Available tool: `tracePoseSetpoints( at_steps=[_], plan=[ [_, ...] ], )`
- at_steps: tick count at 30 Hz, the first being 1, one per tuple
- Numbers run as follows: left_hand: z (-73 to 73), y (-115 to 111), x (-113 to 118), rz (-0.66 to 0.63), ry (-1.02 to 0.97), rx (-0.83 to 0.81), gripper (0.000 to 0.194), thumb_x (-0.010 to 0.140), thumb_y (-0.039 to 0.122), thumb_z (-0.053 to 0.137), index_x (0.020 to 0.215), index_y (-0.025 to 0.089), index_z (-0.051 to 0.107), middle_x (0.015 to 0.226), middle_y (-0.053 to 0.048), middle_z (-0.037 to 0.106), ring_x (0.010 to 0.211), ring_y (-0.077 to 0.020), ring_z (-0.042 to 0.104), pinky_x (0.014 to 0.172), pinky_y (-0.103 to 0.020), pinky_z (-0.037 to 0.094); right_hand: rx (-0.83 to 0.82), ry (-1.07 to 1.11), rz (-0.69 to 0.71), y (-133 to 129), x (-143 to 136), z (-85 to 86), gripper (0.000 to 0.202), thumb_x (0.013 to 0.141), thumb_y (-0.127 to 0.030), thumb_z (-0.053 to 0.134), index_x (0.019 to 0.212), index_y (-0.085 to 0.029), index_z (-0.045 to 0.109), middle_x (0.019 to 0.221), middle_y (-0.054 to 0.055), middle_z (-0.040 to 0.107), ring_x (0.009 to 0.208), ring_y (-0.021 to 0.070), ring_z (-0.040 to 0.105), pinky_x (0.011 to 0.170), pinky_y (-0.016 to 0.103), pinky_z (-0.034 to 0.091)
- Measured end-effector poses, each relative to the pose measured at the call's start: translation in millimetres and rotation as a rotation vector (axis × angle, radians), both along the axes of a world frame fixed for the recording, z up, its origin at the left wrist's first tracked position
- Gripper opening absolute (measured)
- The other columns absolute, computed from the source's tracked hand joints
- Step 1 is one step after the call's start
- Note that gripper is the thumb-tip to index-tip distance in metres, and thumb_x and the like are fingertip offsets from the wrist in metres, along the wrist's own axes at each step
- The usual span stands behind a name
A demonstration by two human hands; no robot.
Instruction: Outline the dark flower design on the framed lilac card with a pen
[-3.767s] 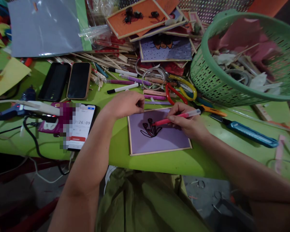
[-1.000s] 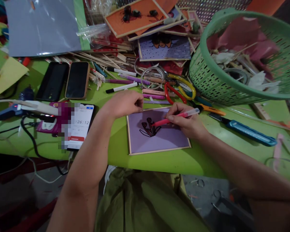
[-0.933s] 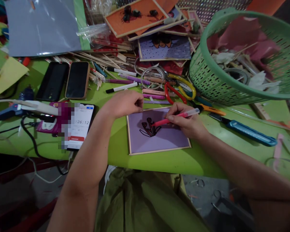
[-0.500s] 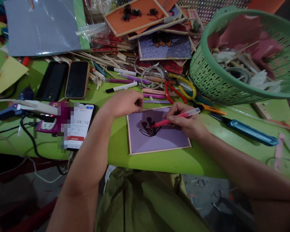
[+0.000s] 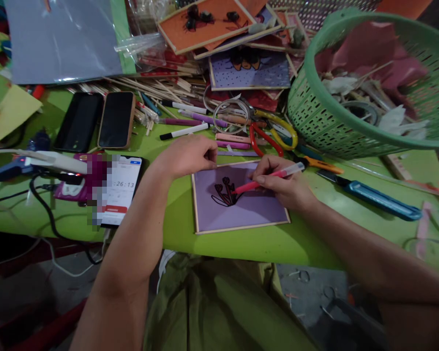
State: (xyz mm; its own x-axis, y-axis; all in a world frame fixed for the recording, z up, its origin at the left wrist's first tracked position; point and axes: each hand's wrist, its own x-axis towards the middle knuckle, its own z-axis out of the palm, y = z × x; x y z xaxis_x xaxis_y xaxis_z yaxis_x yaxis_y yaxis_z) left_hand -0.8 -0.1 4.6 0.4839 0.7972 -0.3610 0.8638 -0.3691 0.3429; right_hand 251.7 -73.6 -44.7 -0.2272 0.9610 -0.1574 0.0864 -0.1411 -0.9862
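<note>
A purple picture with thin wooden strips around its border lies flat on the green table. Dark outlined flowers with some red colouring show near its middle. My right hand is closed around a pink felt-tip pen with a clear rear end; its tip points at the flower stems and seems to touch the drawing. My left hand rests at the picture's upper left edge with curled fingers, the thumb and fingertips against the border strip. The undersides of the left fingers are hidden.
Beyond the picture lie several markers, a wire coil, red-handled pliers and a blue cutter. A green basket of scraps stands right. Framed pictures are piled behind. A lit phone and cables sit left.
The pen's tip has shifted very slightly over the stems. My left hand and the picture have stayed in place. The phone's timer has advanced by one second.
</note>
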Motion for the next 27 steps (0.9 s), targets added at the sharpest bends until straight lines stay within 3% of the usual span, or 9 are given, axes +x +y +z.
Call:
tracePoseSetpoints(
  at_steps=[13,27],
  plan=[
    [-0.8,0.5,-1.1,-0.003,-0.008,0.007,0.014,0.091,0.031,0.076,0.101,0.024,0.083,0.084,-0.002,0.081,0.083,-0.0219,0.073,0.072,-0.032,0.042,0.002,-0.005,0.004,-0.1,-0.8,1.7,0.035,0.071,-0.047,0.092,0.069,-0.023,0.066,0.060,0.000,0.063,0.051,0.0121,0.045,0.050,0.027,0.030],
    [2.7,-0.5,0.4,0.000,-0.001,-0.014,0.011,0.092,0.030,0.076,0.098,0.023,0.082,0.089,-0.004,0.083,0.084,-0.0220,0.073,0.071,-0.032,0.042,0.044,-0.046,0.027,-0.6,-2.7,6.3,0.043,0.082,-0.056,0.092,0.076,-0.025,0.063,0.065,-0.002,0.064,0.054,0.0127,0.048,0.053,0.030,0.038]
  ],
)
